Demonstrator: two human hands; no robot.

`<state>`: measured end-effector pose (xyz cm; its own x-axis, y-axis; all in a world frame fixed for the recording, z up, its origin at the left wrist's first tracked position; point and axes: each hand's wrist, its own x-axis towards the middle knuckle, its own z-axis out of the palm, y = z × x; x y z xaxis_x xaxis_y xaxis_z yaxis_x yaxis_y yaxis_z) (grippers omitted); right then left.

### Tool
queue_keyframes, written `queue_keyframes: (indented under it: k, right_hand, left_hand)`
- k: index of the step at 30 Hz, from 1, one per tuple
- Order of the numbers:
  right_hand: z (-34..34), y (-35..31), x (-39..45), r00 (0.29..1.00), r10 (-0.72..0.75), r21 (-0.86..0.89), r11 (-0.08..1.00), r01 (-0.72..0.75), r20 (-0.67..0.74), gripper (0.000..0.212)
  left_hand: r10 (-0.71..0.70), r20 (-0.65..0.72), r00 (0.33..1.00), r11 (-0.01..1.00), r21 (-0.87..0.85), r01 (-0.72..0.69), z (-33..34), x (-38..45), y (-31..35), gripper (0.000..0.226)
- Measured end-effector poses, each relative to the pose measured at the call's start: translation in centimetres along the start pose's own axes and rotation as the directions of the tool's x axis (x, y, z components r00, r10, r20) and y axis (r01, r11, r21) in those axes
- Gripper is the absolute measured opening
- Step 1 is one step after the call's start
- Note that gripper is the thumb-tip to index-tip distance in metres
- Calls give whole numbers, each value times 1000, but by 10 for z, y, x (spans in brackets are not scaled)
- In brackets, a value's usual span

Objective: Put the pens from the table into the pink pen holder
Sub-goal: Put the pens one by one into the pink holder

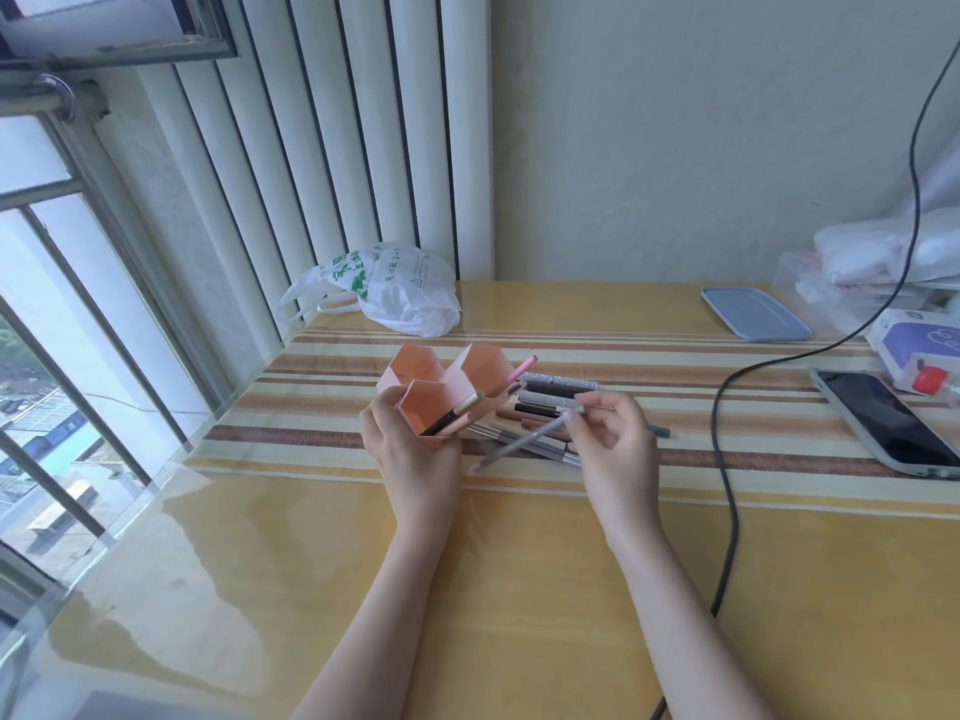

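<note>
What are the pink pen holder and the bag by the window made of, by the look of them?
The pink pen holder looks like thin card or stiff matte plastic: flat panels, sharp folded edges, no shine. I cannot tell which.

The white bag looks like thin plastic film: crumpled, slightly see-through, glossy, with green print.

The table seems to carry a clear glossy cover, glass or plastic, since it mirrors the window light.

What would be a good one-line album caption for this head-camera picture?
Left hand steadies the pink pen holder while the right hand lifts a grey pen from the pile.
</note>
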<state>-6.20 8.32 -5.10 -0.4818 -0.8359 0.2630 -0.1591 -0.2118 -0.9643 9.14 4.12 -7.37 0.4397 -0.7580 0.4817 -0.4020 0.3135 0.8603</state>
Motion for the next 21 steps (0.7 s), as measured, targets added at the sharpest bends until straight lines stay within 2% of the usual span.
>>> queue_keyframes:
  k: [4, 9, 13, 17, 21]
  right_hand:
    - [-4, -8, 1, 992, 120, 340, 935, -103, -30, 15]
    - [-4, -12, 2, 994, 105, 508, 858, -81, -20, 18]
    - [-6, -14, 3, 993, 120, 583, 806, -102, 8, 20]
    - [-6, -18, 3, 988, 149, 661, 739, -132, 30, 19]
    - [-6, -21, 0, 995, 95, 628, 773, -85, 18, 15]
  left_hand:
    - [-2, -2, 1000, 1000, -1, 2, -1, -1, 1, 61]
    - [2, -5, 1000, 1000, 10, -2, 0, 0, 0, 61]
    - [-15, 4, 1000, 1000, 17, 15, 0, 1, -2, 63]
    - [32, 28, 999, 999, 35, -33, 0, -1, -1, 62]
    - [64, 46, 997, 996, 58, -66, 1, -3, -1, 63]
